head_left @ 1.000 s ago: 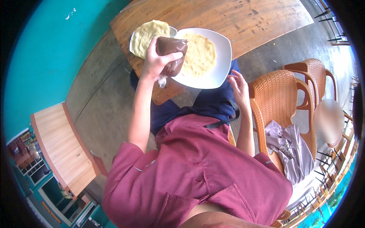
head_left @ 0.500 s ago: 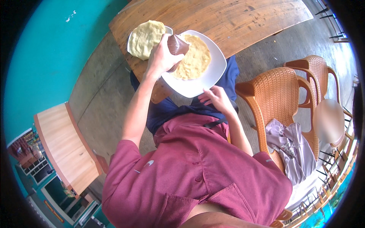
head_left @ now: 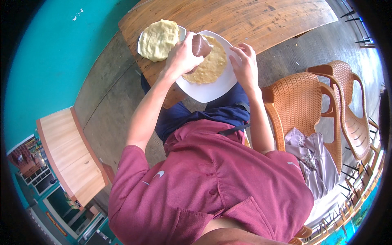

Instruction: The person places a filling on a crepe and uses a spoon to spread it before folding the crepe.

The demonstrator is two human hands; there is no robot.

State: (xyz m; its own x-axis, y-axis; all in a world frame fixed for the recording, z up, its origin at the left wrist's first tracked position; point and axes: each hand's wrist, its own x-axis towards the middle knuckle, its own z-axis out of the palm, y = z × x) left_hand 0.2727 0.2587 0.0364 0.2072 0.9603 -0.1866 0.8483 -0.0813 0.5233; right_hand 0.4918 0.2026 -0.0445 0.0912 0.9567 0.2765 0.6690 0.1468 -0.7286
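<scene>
My left hand (head_left: 182, 57) is closed around a clear plastic bag of brown filling (head_left: 201, 45), held over the left side of a round yellowish flatbread (head_left: 214, 65). That flatbread lies on a white squarish plate (head_left: 204, 94) at the table's near edge. Beside the plate's right rim is my right hand (head_left: 245, 63), its fingers apart and holding nothing. To the left, a stack of pale flatbreads (head_left: 158, 40) covers most of a second white plate (head_left: 182, 31). The bag's lower end is partly hidden by my left hand.
The wooden table (head_left: 261, 20) stretches away to the far right. A brown woven plastic chair (head_left: 294, 98) stands at right with a greyish cloth (head_left: 312, 159) on it, another chair (head_left: 347, 102) behind. A light wooden table (head_left: 71, 155) is at lower left, by a teal wall (head_left: 53, 61).
My right hand has moved up from the plate's near edge to its right side. My left hand, with the bag, has shifted slightly right over the flatbread.
</scene>
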